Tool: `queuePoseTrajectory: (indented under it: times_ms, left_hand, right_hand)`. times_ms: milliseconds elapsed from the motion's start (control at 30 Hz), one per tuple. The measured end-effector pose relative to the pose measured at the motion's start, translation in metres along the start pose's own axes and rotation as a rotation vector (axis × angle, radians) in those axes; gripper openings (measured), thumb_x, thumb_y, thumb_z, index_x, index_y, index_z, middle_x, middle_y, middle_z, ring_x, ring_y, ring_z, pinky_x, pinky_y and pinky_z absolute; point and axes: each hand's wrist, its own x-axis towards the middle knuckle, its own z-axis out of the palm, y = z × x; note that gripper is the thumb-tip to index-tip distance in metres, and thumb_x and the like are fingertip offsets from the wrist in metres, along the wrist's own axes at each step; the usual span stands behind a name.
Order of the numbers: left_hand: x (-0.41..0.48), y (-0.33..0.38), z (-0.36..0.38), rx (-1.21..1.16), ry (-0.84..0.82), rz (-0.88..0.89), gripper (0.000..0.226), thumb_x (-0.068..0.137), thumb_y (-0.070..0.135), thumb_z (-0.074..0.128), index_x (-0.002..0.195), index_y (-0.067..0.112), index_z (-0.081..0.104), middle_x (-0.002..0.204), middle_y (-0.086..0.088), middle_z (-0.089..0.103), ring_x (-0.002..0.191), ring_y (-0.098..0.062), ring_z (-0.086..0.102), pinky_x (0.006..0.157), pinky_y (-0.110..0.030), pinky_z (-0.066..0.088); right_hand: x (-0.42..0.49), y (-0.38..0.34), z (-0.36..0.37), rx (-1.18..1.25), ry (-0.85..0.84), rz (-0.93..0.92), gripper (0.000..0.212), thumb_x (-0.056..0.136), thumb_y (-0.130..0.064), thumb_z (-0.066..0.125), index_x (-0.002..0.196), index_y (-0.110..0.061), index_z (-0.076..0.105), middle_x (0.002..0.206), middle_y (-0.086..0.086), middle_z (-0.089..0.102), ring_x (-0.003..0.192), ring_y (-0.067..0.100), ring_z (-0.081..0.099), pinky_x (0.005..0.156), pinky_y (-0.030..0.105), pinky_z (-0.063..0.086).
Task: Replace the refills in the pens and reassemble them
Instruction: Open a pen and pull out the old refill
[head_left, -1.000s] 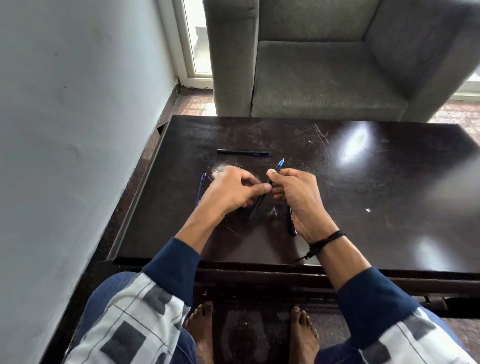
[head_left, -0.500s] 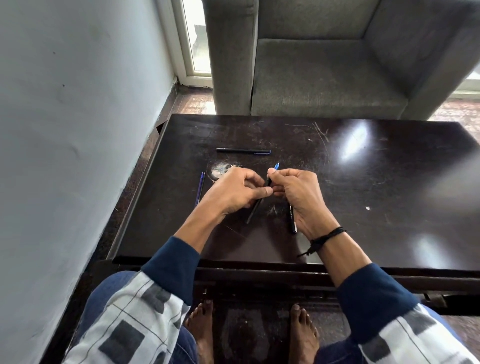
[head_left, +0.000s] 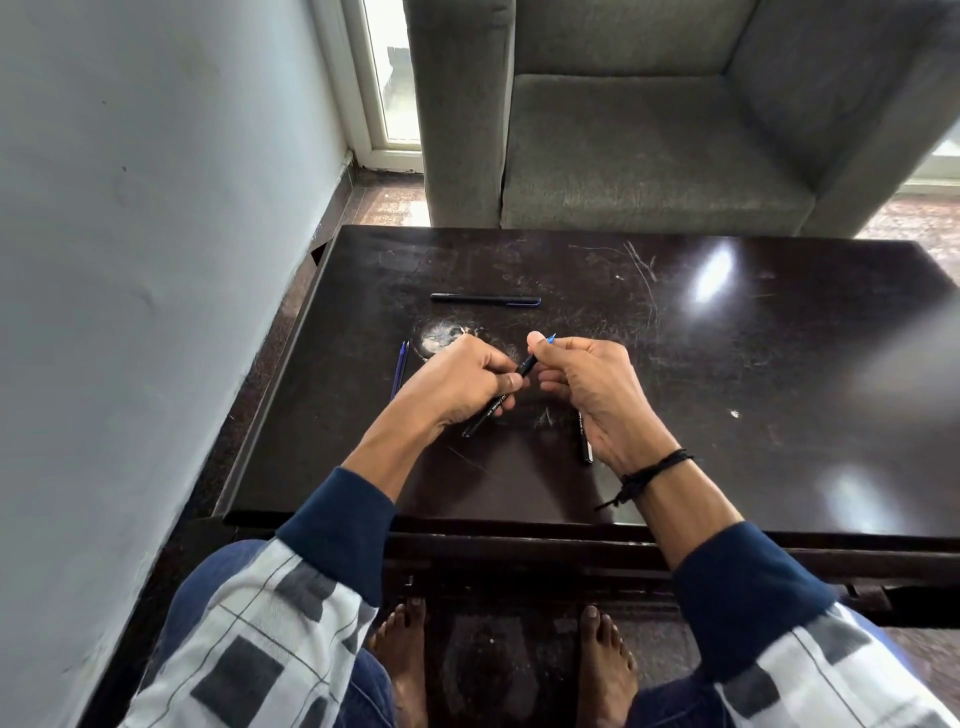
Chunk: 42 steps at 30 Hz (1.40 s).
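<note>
A seated person works at a dark, scratched counter, both hands held just above its middle. The left hand curls its fingers round a black pen barrel, which slants from near left to far right, its near end poking out below the palm. The right hand meets the barrel at its far end, thumb and fingers closed in a pinch on a blue refill tip that sticks out past them; how deep the refill sits in the barrel cannot be told. A second black pen lies on the counter beneath the right palm, mostly hidden, and whether the hand touches it is unclear. Two loose refills lie side by side on the counter just left of the left hand. A capped pen lies crosswise farther back, apart from both hands. A black cord bracelet circles the right wrist. A grey armchair stands beyond the counter's far edge, and a pale wall runs along the left.
</note>
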Motion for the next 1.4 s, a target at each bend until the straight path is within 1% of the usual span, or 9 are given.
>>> queuePoseTrajectory:
  times_ms: [200,533,667,800,933,1167,1267,1333,1400]
  left_hand:
    - [0.000,0.001,-0.002,-0.006,0.088,-0.066,0.023,0.103,0.010,0.053,0.099,0.006,0.075,0.068,0.001,0.058,0.061,-0.009,0.053,0.056,-0.013,0.044]
    - [0.000,0.002,-0.005,0.104,0.133,0.075,0.025,0.103,0.010,0.053,0.112,0.021,0.073,0.069,0.004,0.049,0.064,-0.008,0.042,0.069,-0.026,0.037]
    - [0.000,0.001,-0.010,0.111,0.131,0.078,0.025,0.102,0.009,0.055,0.112,0.019,0.076,0.068,0.004,0.051,0.063,-0.007,0.041,0.066,-0.023,0.036]
    - [0.002,-0.002,-0.016,0.134,0.144,0.088,0.029,0.100,0.014,0.058,0.099,0.036,0.077,0.086,-0.005,0.068,0.079,-0.015,0.056,0.081,-0.033,0.047]
    - [0.006,-0.007,-0.017,0.202,0.196,0.067,0.028,0.097,0.025,0.062,0.091,0.049,0.076,0.091,0.008,0.075,0.094,-0.013,0.067,0.099,-0.049,0.050]
    - [0.004,-0.006,-0.018,0.215,0.335,0.088,0.011,0.085,0.041,0.075,0.086,0.051,0.073,0.102,0.017,0.065,0.115,-0.016,0.055,0.103,-0.045,0.046]
    - [0.001,0.000,-0.014,-0.167,0.522,0.062,0.044,0.079,0.024,0.085,0.116,0.036,0.064,0.118,0.005,0.053,0.109,-0.019,0.060,0.096,-0.038,0.055]
    - [-0.001,0.005,-0.012,-0.663,0.453,-0.005,0.057,0.081,0.005,0.082,0.128,0.022,0.054,0.116,-0.007,0.063,0.098,-0.022,0.071,0.086,-0.035,0.061]
    - [-0.005,0.010,-0.008,-0.925,0.295,-0.067,0.043,0.086,-0.005,0.073,0.124,0.010,0.059,0.110,-0.019,0.072,0.092,-0.026,0.075,0.080,-0.033,0.062]
  right_hand:
    - [0.002,0.000,0.001,0.026,0.010,0.028,0.007,0.093,-0.008,0.071,0.089,-0.003,0.074,0.083,0.015,0.072,0.073,0.013,0.064,0.066,0.022,0.054]
    - [-0.004,-0.006,-0.001,0.037,-0.009,0.048,0.021,0.094,-0.027,0.073,0.086,-0.007,0.074,0.070,0.004,0.067,0.060,0.008,0.060,0.059,0.019,0.055]
    - [-0.003,-0.004,0.000,-0.014,0.000,-0.005,0.017,0.091,-0.010,0.075,0.075,-0.006,0.071,0.070,0.005,0.066,0.063,0.011,0.060,0.056,0.018,0.052]
    - [-0.005,-0.008,0.001,-0.058,-0.016,-0.061,0.017,0.089,-0.001,0.073,0.074,-0.008,0.073,0.066,-0.004,0.068,0.062,0.006,0.061,0.061,0.016,0.054]
    - [-0.005,-0.008,0.000,-0.077,-0.019,-0.060,0.011,0.090,-0.012,0.076,0.080,-0.009,0.075,0.069,0.000,0.070,0.062,0.006,0.064,0.063,0.019,0.056]
    - [-0.007,-0.008,0.000,-0.081,-0.022,-0.034,0.022,0.091,-0.019,0.076,0.075,-0.006,0.070,0.064,0.006,0.067,0.050,0.007,0.057,0.052,0.018,0.049]
    - [-0.007,-0.010,0.000,0.027,0.000,-0.032,0.019,0.092,-0.017,0.075,0.078,-0.005,0.071,0.065,0.006,0.068,0.054,0.008,0.059,0.054,0.018,0.050]
    - [-0.006,-0.009,0.000,0.100,0.001,-0.015,0.018,0.092,-0.018,0.075,0.082,-0.003,0.071,0.066,0.007,0.069,0.056,0.009,0.060,0.055,0.018,0.050]
    - [-0.006,-0.007,0.002,0.140,-0.004,0.008,0.019,0.092,-0.019,0.075,0.081,-0.004,0.071,0.067,0.007,0.069,0.056,0.009,0.060,0.055,0.019,0.050]
